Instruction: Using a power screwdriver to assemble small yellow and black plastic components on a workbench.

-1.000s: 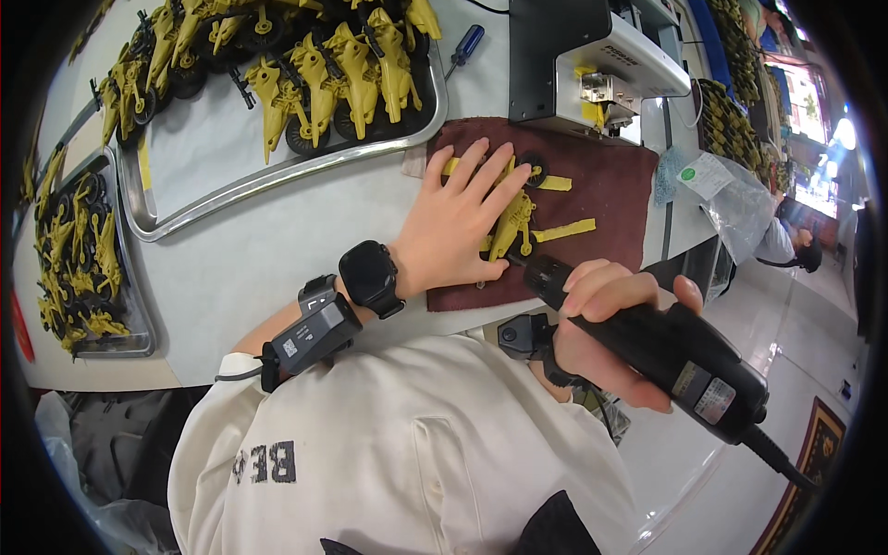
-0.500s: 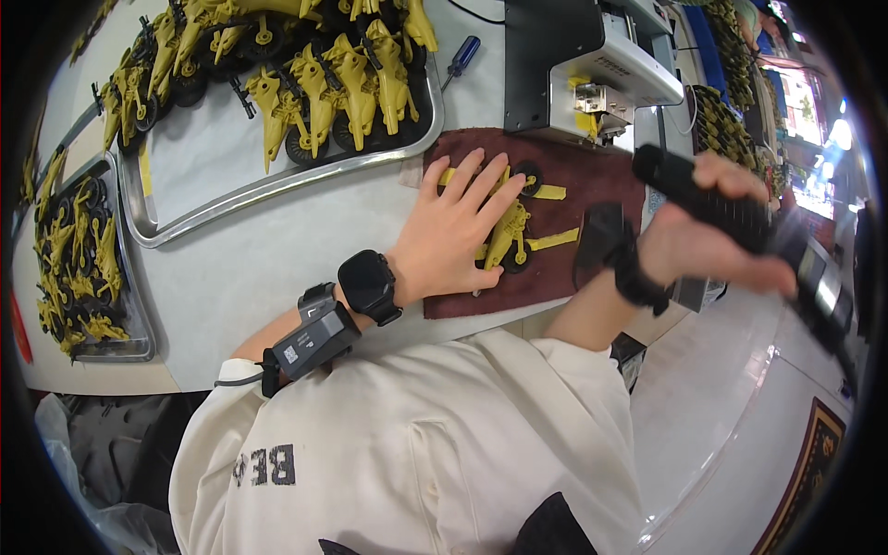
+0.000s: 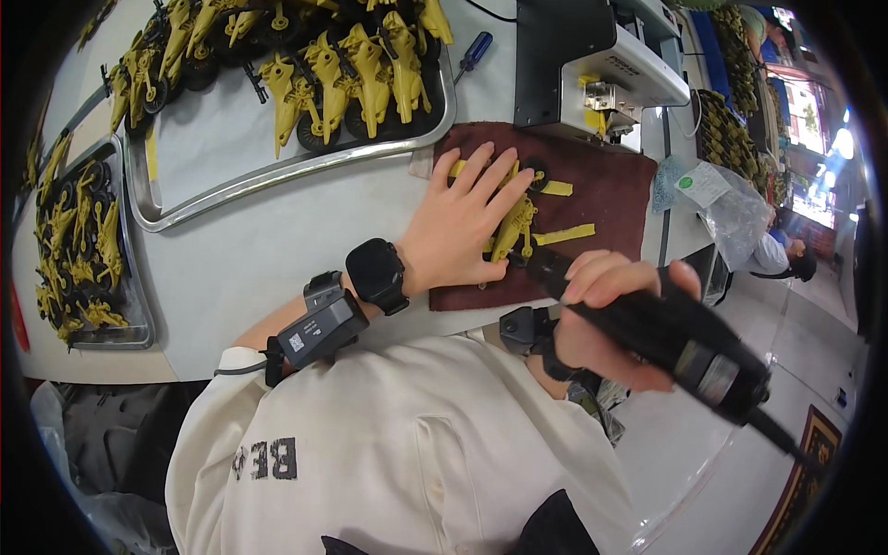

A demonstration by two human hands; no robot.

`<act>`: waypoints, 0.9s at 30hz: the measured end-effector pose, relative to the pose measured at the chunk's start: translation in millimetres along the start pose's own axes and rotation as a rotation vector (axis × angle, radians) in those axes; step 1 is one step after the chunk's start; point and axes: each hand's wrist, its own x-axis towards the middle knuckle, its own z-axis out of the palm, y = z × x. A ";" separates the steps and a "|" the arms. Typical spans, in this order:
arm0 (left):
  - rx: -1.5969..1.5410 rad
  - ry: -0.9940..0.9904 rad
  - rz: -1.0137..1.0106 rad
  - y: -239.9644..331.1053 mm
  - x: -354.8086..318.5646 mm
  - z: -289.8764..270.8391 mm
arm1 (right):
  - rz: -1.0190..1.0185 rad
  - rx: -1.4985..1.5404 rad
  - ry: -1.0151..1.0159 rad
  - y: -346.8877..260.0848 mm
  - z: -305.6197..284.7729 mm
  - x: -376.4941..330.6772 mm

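My left hand [image 3: 455, 222] lies with its fingers spread over a yellow toy motorcycle [image 3: 516, 228] with black wheels, pressing it against a maroon cloth [image 3: 606, 180]. The hand hides part of the toy. Yellow strips [image 3: 564, 234] stick out to the right beside the toy. In my right hand [image 3: 606, 319], fingers wrapped round it, is a black corded electric screwdriver [image 3: 703, 356]. It is tilted, its tip end pointing left at the lower right part of the toy; whether the tip touches cannot be made out.
A metal tray [image 3: 277, 174] at the back left bears several yellow toy motorcycles, and a smaller tray [image 3: 139, 319] holds more parts at far left. A blue screwdriver [image 3: 475, 54] lies near a black-and-white machine [image 3: 578, 74]. A clear plastic bag [image 3: 731, 208] hangs at right.
My right hand has brought the electric screwdriver down and left from the right side to the toy. My left hand stays spread on the toy.
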 end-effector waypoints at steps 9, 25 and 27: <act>-0.009 -0.010 0.003 -0.2 -0.4 -0.2 | 0.027 -0.029 -0.143 2.3 -3.6 -14.9; -0.161 0.162 -0.001 8.4 -27.0 -40.2 | -0.119 -0.027 0.327 -37.7 1.3 33.1; -0.030 0.289 -0.038 -3.7 -75.0 -113.1 | -0.156 -0.167 0.414 -49.9 -15.8 32.5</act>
